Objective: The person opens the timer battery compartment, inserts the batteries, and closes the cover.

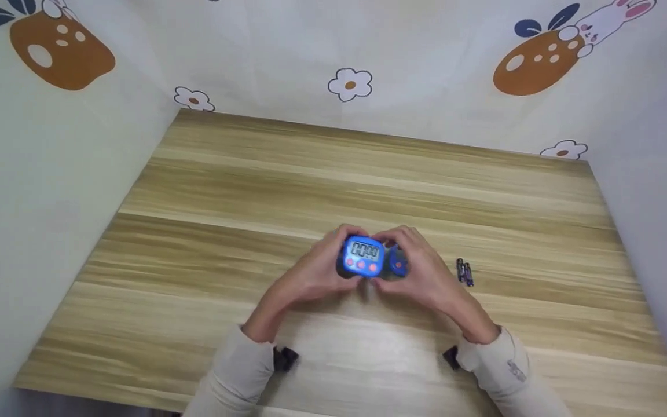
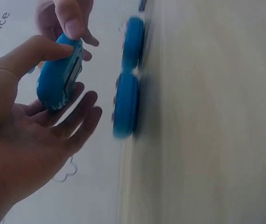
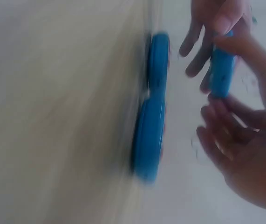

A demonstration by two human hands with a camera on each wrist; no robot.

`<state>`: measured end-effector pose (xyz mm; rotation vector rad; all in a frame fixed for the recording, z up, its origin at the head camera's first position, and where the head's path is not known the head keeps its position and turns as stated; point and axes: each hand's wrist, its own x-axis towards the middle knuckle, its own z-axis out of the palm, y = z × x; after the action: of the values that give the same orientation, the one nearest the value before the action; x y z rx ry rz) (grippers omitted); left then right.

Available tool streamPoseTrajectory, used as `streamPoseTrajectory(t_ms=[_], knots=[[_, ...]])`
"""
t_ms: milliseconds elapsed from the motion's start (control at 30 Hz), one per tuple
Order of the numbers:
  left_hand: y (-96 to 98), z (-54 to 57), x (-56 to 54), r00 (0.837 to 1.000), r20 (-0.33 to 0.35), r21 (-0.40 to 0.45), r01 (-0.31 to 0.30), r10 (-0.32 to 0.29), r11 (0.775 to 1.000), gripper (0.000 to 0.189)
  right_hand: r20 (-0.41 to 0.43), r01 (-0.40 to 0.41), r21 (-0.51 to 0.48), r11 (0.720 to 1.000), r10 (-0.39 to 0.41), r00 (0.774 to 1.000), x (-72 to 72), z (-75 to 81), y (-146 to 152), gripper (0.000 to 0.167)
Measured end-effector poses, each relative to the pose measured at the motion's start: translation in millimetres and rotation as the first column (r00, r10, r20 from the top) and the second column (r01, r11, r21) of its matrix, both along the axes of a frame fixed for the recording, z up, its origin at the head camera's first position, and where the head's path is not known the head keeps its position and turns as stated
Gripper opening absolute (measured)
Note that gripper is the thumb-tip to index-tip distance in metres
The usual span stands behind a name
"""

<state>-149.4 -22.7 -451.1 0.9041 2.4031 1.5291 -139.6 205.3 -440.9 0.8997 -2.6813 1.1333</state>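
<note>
- From where I sit, the left hand (image 1: 319, 269) grips a blue timer (image 1: 363, 256) by its edge, thumb on one side, the other fingers loosely spread beneath.
- The right hand (image 1: 420, 266) pinches that timer too, near its opposite end; some of its fingertips are hidden from me.
- The timer is held up off the table, front towards the head view, digits lit on its screen (image 1: 364, 250). The left wrist view gives me its back, though I can't tell whether a cover is on.
- My main worry is a drop: only thumbs and a few fingers bear on the smooth, rounded case, so one easing first could let it tip.
- A shifting thumb could also press one of the red buttons (image 1: 361, 264) by accident.
- Below sit two more blue timers, one (image 2: 133, 42) just beside the other (image 2: 125, 105), face up on the table (image 1: 252, 185). A falling timer could knock them apart.
- Two batteries (image 1: 464, 272) lie near the right wrist; a careless sweep of that forearm could roll them.
- Past everything stands the patterned wall (image 1: 264, 63), well clear.
</note>
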Motion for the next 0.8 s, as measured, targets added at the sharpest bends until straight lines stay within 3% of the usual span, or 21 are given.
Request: streamPoseTrajectory(t_ms=[67,133,300,433,567,700,800], knots=[[-22.6,3.8,-9.5,0.995,-0.081,-0.139,-0.061,0.050,0.988,0.071,-0.008,-0.021,0.060,0.998,0.022,1.000,-13.6,0.7,-26,0.064],[-40.8,4.7,-17.3,0.987,-0.140,-0.251,-0.116,0.082,0.961,0.069,-0.001,-0.037,0.125,0.991,0.037,0.999,-25.3,-0.4,-48,0.062],[-68.4,-0.2,-24.7,0.981,-0.168,-0.423,-0.157,0.093,0.893,0.066,0.029,-0.048,0.284,0.957,0.042,0.999,-40.7,-7.5,-87,0.060],[-62.5,-5.0,-24.8,0.984,-0.156,-0.507,-0.158,0.090,0.847,0.067,0.039,-0.053,0.356,0.933,0.042,0.998,-40.9,-11.4,-84,0.065],[-51.0,0.8,-23.0,0.982,-0.161,-0.581,-0.177,0.101,0.795,0.081,0.038,-0.021,0.386,0.922,0.007,0.999,-35.2,-3.2,-60,0.072],[-32.8,6.4,-25.1,0.983,-0.177,-0.582,-0.143,0.047,0.801,0.088,0.014,0.041,0.427,0.904,-0.052,0.999,-30.9,5.3,-29,0.072],[-19.1,3.4,-28.9,0.983,-0.184,-0.586,-0.106,-0.004,0.804,0.079,-0.001,0.031,0.464,0.885,-0.035,0.999,-32.5,4.5,-18,0.068]])
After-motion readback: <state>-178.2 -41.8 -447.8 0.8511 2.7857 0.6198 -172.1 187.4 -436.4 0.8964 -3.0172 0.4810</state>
